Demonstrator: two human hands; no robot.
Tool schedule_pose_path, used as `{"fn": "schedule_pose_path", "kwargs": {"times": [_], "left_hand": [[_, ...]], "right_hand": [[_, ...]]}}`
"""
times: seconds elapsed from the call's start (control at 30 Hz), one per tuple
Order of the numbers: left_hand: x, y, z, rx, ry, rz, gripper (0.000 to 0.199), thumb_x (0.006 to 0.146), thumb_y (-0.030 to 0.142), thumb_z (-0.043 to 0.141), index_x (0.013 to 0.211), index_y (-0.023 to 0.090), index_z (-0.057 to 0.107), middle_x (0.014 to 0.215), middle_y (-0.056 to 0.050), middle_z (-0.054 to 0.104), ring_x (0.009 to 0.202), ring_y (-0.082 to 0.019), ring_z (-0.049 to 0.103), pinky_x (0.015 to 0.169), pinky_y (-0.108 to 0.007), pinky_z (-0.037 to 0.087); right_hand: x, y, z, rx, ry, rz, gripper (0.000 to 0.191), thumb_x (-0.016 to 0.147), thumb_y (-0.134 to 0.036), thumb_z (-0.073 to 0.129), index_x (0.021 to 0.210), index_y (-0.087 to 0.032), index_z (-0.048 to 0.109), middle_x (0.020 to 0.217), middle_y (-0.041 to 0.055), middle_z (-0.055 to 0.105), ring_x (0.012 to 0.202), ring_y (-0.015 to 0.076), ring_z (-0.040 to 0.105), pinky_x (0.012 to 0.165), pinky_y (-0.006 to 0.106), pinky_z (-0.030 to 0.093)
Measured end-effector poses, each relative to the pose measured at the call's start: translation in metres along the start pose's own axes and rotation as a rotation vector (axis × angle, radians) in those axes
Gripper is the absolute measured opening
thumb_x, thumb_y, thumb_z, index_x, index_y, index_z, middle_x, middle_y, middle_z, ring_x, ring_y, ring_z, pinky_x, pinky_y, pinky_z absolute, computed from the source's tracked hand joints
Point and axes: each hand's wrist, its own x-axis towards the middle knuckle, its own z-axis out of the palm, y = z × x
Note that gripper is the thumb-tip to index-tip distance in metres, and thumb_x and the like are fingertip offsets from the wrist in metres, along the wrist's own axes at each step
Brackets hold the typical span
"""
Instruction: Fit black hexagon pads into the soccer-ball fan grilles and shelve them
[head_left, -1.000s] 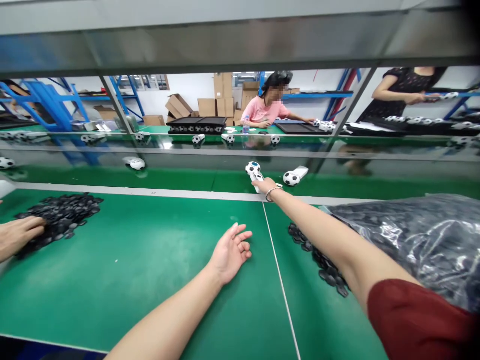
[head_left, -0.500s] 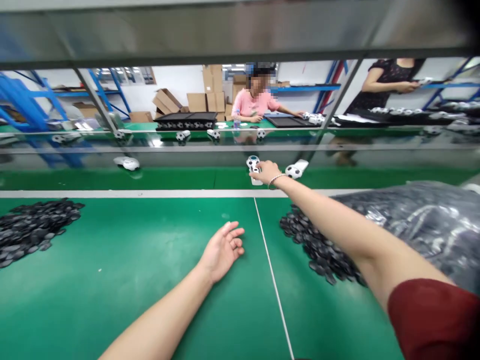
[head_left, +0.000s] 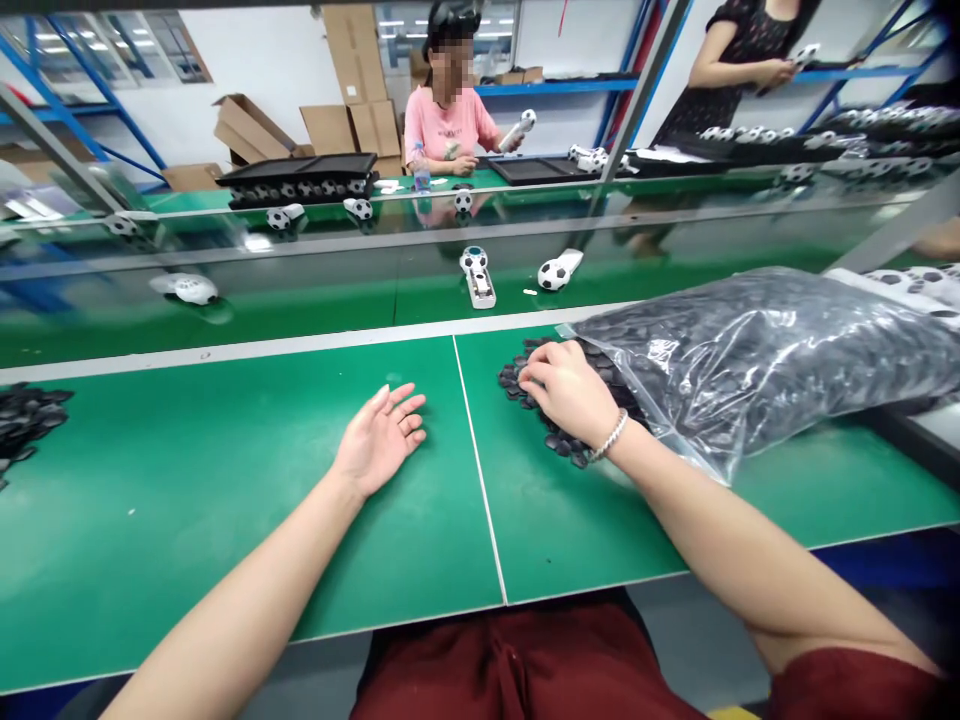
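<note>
My left hand (head_left: 381, 440) lies palm up on the green worktop (head_left: 247, 500), its fingers loosely spread and nothing in them. To the right, my right hand (head_left: 570, 392) is over a pile of small flat black pieces (head_left: 566, 445). Its thumb and fingers are pinched together at the pile, and whatever is between them is hidden. Beyond the worktop, a white device with a football-patterned end (head_left: 478, 280) lies on the green belt (head_left: 330, 310). A second football-patterned device (head_left: 556, 272) rests to its right.
A clear plastic bag of black pieces (head_left: 795, 350) lies right of my right hand. Another black heap (head_left: 34, 415) is at far left. A white device (head_left: 191, 289) sits on the belt's left. Across the line, a person in pink (head_left: 450, 130) holds a device; another person (head_left: 739, 70) stands right.
My right hand has let go of the device on the belt and come back to the black pile. The view has tilted down. The person in pink has lifted a device.
</note>
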Motion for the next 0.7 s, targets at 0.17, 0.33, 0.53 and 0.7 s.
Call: {"fn": "schedule_pose_path", "kwargs": {"times": [0.17,0.33,0.53,0.7], "left_hand": [[0.000,0.001,-0.001,0.002,0.003,-0.008,0.032,0.088,0.035,0.042,0.106,0.012,0.056,0.094,-0.009,0.062,0.068,-0.014,0.058,0.061,-0.027,0.049],[0.000,0.000,-0.002,0.005,-0.012,-0.020,0.033,0.089,0.036,0.041,0.107,0.012,0.055,0.096,-0.010,0.061,0.070,-0.014,0.057,0.062,-0.027,0.048],[0.000,0.000,-0.002,-0.005,-0.014,-0.026,0.033,0.089,0.035,0.040,0.107,0.012,0.055,0.096,-0.010,0.060,0.070,-0.014,0.056,0.062,-0.027,0.048],[0.000,0.000,-0.001,-0.014,-0.002,-0.029,0.033,0.090,0.034,0.039,0.106,0.011,0.055,0.094,-0.010,0.060,0.068,-0.014,0.055,0.061,-0.027,0.047]], "right_hand": [[0.004,0.004,0.016,-0.067,-0.079,-0.014,0.022,0.086,-0.027,0.051,0.085,-0.018,0.070,0.093,0.0101,0.057,0.086,0.0232,0.038,0.072,0.033,0.036],[0.001,0.002,0.022,-0.108,-0.129,0.041,0.022,0.086,-0.033,0.052,0.089,-0.020,0.069,0.096,0.0097,0.057,0.088,0.0240,0.038,0.069,0.033,0.031],[-0.001,-0.002,0.017,-0.069,-0.118,0.041,0.016,0.083,-0.031,0.056,0.085,-0.021,0.068,0.097,0.0074,0.059,0.091,0.0238,0.041,0.071,0.033,0.030],[-0.002,-0.003,0.011,0.009,-0.091,0.014,0.013,0.083,-0.028,0.056,0.081,-0.020,0.066,0.093,0.0059,0.061,0.088,0.0221,0.046,0.073,0.033,0.033]]}}
